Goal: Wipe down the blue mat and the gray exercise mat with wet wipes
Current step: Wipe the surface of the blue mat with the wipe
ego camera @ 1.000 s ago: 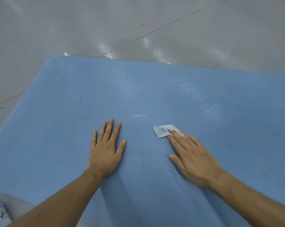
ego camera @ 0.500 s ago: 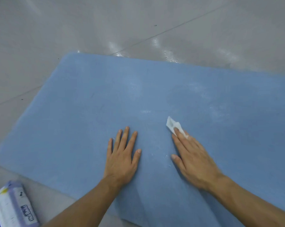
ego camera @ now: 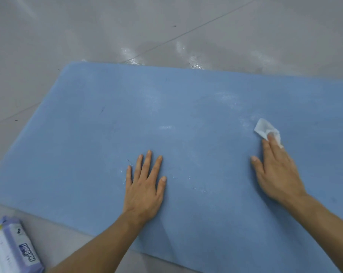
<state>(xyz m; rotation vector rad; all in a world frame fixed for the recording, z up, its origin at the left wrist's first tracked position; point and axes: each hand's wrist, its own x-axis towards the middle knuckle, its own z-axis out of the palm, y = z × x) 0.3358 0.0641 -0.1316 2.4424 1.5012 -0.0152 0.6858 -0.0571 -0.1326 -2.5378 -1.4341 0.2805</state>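
- Since the earlier frame, the right hand [ego camera: 275, 170] has slid the wet wipe [ego camera: 264, 129] rightward, well apart from the left hand [ego camera: 145, 184].
- Right hand: fingers straight, fingertips pressing the wipe onto the blue mat [ego camera: 186, 107], which lies on the floor [ego camera: 88, 26].
- Left hand: spread flat, bracing the mat.
- Step in hand: wiping the blue mat; whitish streaks remain.
- Next move probably calls for even pressure across the streaks. The gray exercise mat is not in view.

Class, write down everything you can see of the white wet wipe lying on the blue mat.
The wet wipe is a small, thin white sheet, slightly translucent, folded and crumpled rather than spread out. It lies on the blue mat, on the right of the view. The right hand presses its near part down with straight fingers, while its far corner sticks out uncovered.
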